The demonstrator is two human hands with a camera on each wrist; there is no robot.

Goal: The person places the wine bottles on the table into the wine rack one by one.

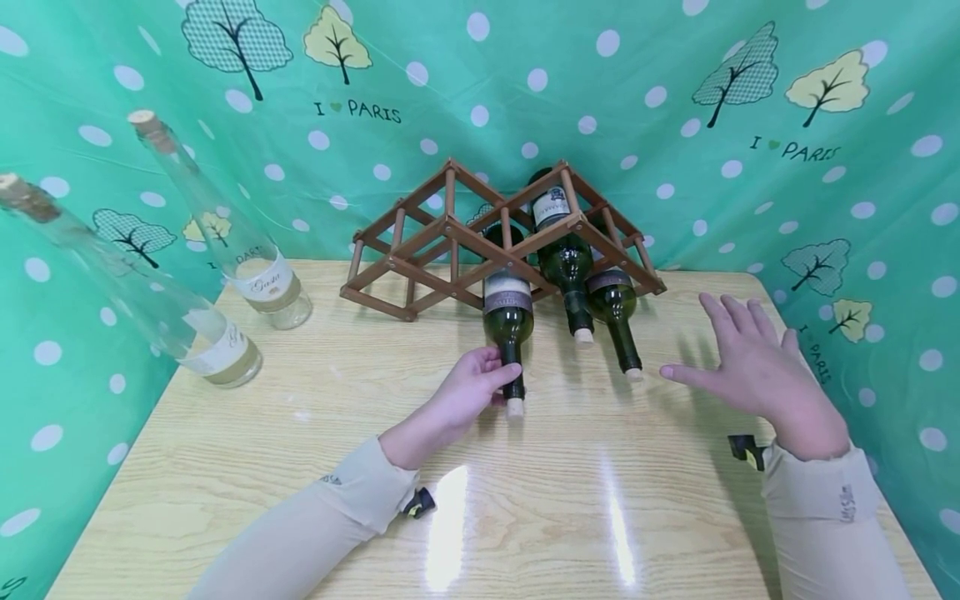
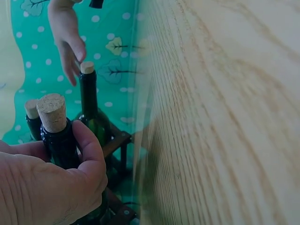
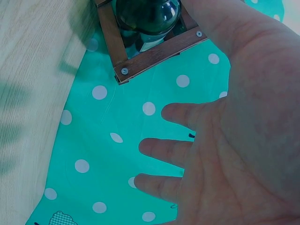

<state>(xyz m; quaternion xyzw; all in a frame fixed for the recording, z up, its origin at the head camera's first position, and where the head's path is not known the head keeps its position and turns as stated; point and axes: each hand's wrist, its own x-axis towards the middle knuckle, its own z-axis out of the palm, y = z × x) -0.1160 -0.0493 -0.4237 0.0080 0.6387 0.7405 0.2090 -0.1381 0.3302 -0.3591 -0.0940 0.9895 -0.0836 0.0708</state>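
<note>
Head view shows us first our left hand (image 1: 471, 392), just in front of the wooden rack (image 1: 450, 237). Its fingers and thumb curl around the neck of the nearest dark bottle (image 1: 508, 321), close under the cork (image 1: 515, 407), probably because the thin neck is the easiest part to grip. This bottle lies with its body inside a lower cell of the rack and its neck pointing out toward us. Our right hand (image 1: 757, 367) hovers to the right of the rack, fingers spread and holding nothing. Two more dark bottles (image 1: 567, 258) rest in the rack, necks also outward, so the cells keep them from rolling. Left of the rack stand two clear bottles (image 1: 247, 267), both corked.
</note>
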